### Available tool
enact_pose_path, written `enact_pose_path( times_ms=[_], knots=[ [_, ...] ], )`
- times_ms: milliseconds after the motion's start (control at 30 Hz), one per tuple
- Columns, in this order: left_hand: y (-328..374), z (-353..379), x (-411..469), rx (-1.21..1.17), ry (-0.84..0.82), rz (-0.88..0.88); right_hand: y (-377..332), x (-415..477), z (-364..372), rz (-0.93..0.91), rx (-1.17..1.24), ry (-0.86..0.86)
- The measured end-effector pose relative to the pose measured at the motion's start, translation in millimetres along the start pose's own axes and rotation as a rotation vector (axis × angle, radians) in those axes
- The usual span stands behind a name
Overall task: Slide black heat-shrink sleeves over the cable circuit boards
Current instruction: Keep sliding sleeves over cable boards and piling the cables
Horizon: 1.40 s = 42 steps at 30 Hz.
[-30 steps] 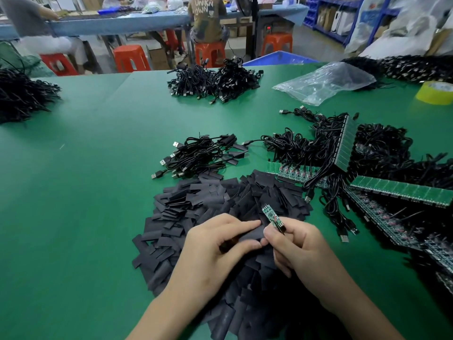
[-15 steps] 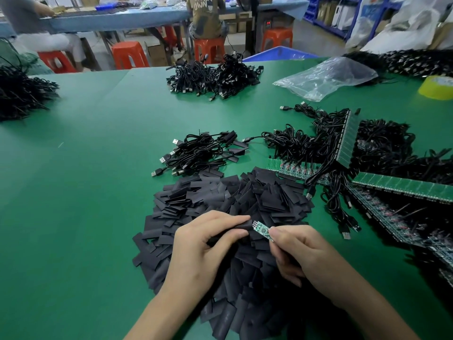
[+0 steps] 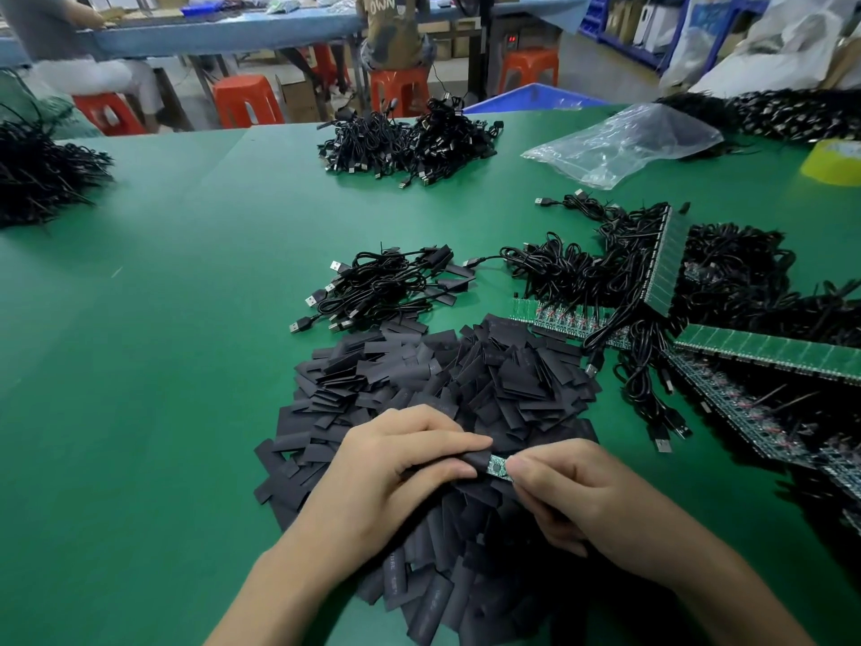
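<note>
A big heap of flat black heat-shrink sleeves (image 3: 466, 380) lies on the green table (image 3: 163, 366) in front of me. Over it, my left hand (image 3: 396, 463) pinches one black sleeve (image 3: 473, 459) between thumb and fingers. My right hand (image 3: 573, 496) grips a small green circuit board (image 3: 498, 467) by its right end. The board's left end sits inside the sleeve's mouth; a short green stretch shows between my fingertips. Its cable is hidden under my right hand.
A small bundle of sleeved USB cables (image 3: 386, 291) lies behind the heap. Green board panels with attached black cables (image 3: 699, 347) fill the right side. Further back lie a cable pile (image 3: 410, 142), a clear plastic bag (image 3: 624, 142) and yellow tape (image 3: 834, 160). People sit at a far bench.
The board, held up and tilted a second ago, has come down level and its left end has gone into the sleeve. Both hands have drawn together.
</note>
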<state>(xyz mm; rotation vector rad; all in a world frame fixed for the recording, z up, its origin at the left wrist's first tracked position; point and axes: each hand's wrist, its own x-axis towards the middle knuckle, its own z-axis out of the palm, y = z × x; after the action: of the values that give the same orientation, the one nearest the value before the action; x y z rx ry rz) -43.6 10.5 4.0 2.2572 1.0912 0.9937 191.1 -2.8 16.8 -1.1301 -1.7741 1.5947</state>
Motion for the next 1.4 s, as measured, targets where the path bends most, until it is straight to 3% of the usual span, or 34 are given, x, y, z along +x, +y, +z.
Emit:
enact_pose_path(
  times_ms=[300,600,1033,1400],
  knots=[
    [5.4,7.3,-0.5,-0.02,-0.025,0.047,2.3,0.6,1.3,0.026,0.046,-0.034],
    [7.7,4.0,-1.5,0.008,0.094,0.025,0.5,0.8,-3.9,-0.062,-0.031,0.141],
    [7.7,14.5,-3.9,0.096,0.071,0.145,0.4,0.4,-0.5,-0.031,-0.009,0.13],
    [8.6,10.4,-2.8,0.095,0.143,0.075,-4.2,0.4,-0.4,-0.09,0.057,0.251]
  ],
)
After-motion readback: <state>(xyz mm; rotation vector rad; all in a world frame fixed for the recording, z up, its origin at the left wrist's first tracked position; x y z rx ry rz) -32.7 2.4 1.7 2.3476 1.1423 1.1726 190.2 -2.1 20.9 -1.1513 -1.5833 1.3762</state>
